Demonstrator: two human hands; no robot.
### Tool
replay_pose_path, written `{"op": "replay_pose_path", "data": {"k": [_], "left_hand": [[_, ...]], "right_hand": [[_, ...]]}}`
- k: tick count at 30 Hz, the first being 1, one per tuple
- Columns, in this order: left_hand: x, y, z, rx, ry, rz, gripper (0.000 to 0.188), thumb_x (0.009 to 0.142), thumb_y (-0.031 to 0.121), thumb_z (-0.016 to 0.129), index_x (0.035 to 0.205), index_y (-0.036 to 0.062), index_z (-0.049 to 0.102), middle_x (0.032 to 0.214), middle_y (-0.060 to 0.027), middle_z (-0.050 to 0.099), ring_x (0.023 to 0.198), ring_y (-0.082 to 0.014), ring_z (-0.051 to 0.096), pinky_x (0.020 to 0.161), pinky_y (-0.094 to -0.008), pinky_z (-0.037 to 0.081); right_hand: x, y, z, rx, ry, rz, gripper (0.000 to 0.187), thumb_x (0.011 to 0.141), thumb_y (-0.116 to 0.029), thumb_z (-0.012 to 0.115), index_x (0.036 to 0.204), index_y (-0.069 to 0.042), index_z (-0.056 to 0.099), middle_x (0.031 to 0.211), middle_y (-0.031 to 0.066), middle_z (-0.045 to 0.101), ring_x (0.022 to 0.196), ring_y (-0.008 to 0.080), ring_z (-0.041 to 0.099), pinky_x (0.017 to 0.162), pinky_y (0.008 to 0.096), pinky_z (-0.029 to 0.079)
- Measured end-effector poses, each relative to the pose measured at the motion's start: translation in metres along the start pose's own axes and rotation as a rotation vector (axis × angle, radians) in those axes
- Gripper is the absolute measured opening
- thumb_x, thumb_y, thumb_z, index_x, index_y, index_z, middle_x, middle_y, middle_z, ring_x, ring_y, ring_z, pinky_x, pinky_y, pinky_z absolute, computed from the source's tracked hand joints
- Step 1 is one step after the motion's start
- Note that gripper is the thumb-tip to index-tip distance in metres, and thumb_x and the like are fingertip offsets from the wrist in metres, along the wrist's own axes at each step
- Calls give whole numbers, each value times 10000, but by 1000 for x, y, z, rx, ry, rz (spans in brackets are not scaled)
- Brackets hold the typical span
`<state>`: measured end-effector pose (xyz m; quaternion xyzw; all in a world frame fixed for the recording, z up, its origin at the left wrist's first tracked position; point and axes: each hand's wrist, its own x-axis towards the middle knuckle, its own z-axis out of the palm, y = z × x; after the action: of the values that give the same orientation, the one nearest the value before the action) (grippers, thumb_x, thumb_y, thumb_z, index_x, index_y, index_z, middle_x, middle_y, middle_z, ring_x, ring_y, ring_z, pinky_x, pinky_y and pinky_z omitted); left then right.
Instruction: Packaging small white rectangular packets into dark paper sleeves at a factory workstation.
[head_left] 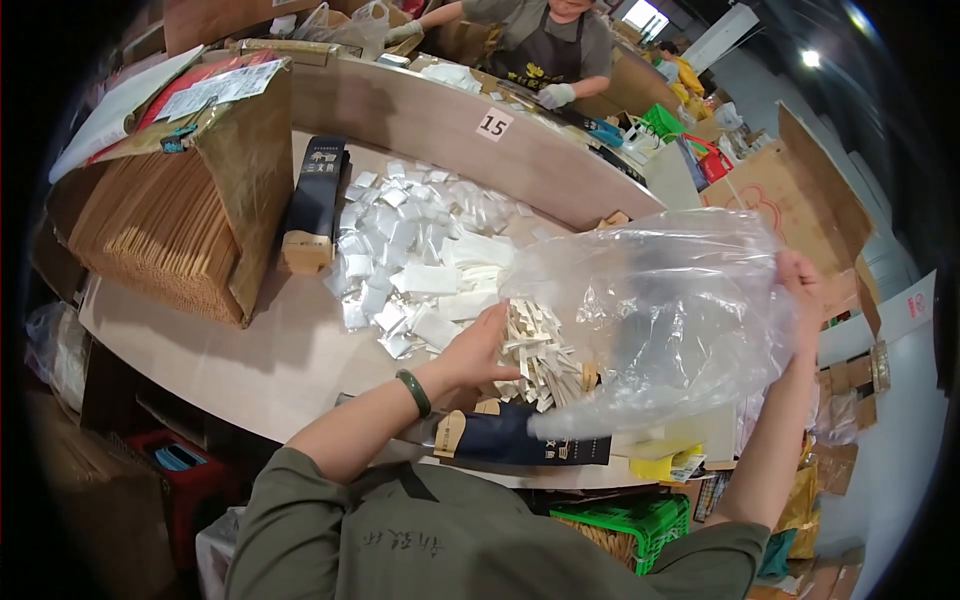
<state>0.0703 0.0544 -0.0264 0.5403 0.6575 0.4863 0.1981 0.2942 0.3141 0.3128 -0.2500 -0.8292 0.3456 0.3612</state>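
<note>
A large clear plastic bag (690, 320) stretches across the right half of the table. My right hand (800, 285) grips its far right end, holding it up. My left hand (480, 350) rests against a heap of thin whitish strips (545, 350) near the bag's left end, thumb and fingers apart; some fingers are hidden. Behind that hand spreads a pile of small flat white packets (385, 235), with larger white packets (430, 280) among them. Dark blue printed sleeves with tan ends (520, 435) lie at the table's near edge, partly under the bag.
An open carton (265, 190) packed with brown flat pieces (150, 225) stands on the left, beside another dark sleeve (318, 190). A low partition (420, 105) separates a co-worker with a gloved hand (556, 96). A green crate (640, 520) sits below the table's front edge.
</note>
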Motion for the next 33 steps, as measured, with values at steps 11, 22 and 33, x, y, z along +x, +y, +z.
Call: {"op": "replay_pose_path", "data": {"k": [11,22,33], "left_hand": [[8,3,3,209,-143,287,851,777,389,782,1485,120,395,1460,-284,375,1326,-460,402,1100,-481,360],[-4,-20,-98,508,73,-38,727,768,249,807,1397,86,481,1431,-220,436,1341,-440,399,1100,-491,379],[100,-43,-89,570,-62,24,809,732,354,817,1401,64,464,1447,-230,426,1351,-420,398,1138,-507,317]], "right_hand": [[162,138,5,885,503,42,108,993,-136,533,1028,-91,625,975,11,657,864,154,625,753,313,516],[233,169,190,1080,111,-25,142,955,-129,597,1096,-118,599,1015,-22,606,926,126,566,845,287,444],[90,172,279,-595,50,-223,454,859,-299,707,1206,-36,579,1228,200,563,1105,377,570,941,437,459]]}}
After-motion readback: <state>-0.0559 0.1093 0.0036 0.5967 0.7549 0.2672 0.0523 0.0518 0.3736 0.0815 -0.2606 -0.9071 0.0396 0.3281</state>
